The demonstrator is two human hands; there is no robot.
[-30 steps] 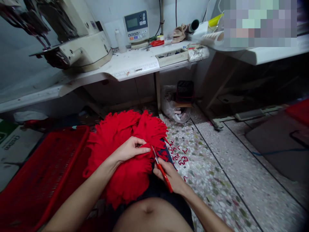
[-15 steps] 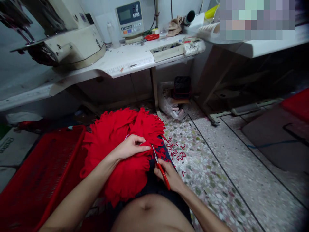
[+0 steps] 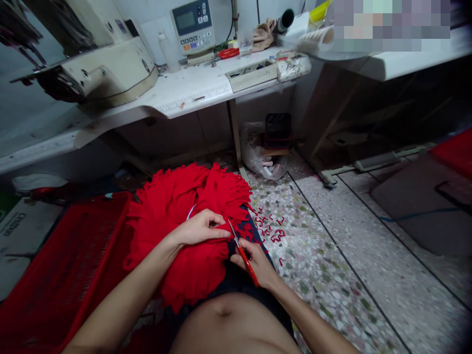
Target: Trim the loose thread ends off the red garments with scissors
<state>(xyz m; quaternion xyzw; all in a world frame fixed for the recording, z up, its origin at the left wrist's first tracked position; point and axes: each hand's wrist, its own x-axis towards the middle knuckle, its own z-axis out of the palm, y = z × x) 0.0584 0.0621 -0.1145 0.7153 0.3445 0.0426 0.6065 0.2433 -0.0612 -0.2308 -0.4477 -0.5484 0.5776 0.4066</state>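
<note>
A big heap of red fabric pieces [image 3: 173,196] with narrow, finger-like ends lies over my lap. On top of it, my left hand [image 3: 201,227] pinches the edge of one red fabric piece [image 3: 221,227] between thumb and fingers. My right hand [image 3: 260,263] grips red-handled scissors [image 3: 246,265], their blades pointing up and away from me at that piece's edge. The blades look nearly closed; whether cloth is between them, I cannot tell. A pale lavender strip [image 3: 191,211] shows beside my left hand.
Red thread scraps [image 3: 278,236] lie on the speckled floor [image 3: 317,275]. To my left is a red plastic basket [image 3: 70,265]. Ahead, a white table [image 3: 199,91] carries a sewing machine [image 3: 110,73] and a control panel [image 3: 192,27]. Beneath it sits a plastic bag [image 3: 254,157].
The scissors have shifted slightly left and up along the fabric edge, their blades closer together. My left hand keeps its pinch. More of the lavender strip shows. The view has tilted a little.
</note>
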